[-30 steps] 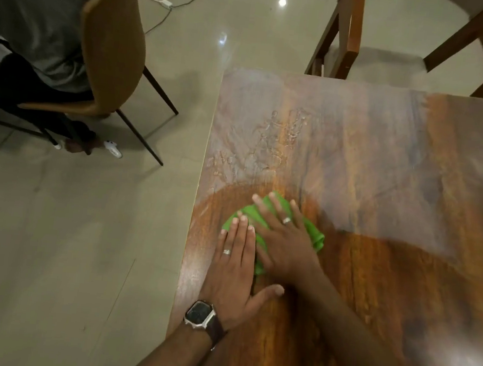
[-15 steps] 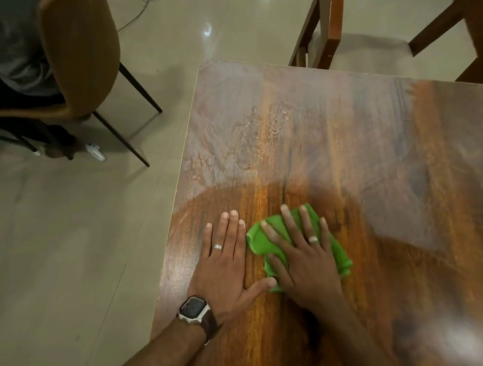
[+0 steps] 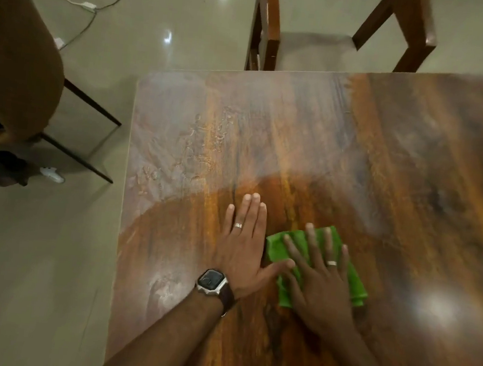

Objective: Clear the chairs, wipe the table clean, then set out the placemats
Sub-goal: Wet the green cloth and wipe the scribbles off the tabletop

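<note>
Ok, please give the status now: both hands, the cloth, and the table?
Left hand flat on wooden table. Right hand flat, pressing green folded cloth. Wet droplets near far left corner; nothing in the way.

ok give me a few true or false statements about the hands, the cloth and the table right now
1. The right hand presses flat on the green cloth. True.
2. The left hand lies on the cloth too. False: it lies flat on the bare table, beside the cloth, with only its thumb reaching the cloth's edge.
3. A watch is on the left wrist. True.
4. Placemats are already laid out on the table. False: none is in view.
5. Wet droplets sit on the table beyond the hands. True.
6. The cloth is red. False: it is green.
</note>
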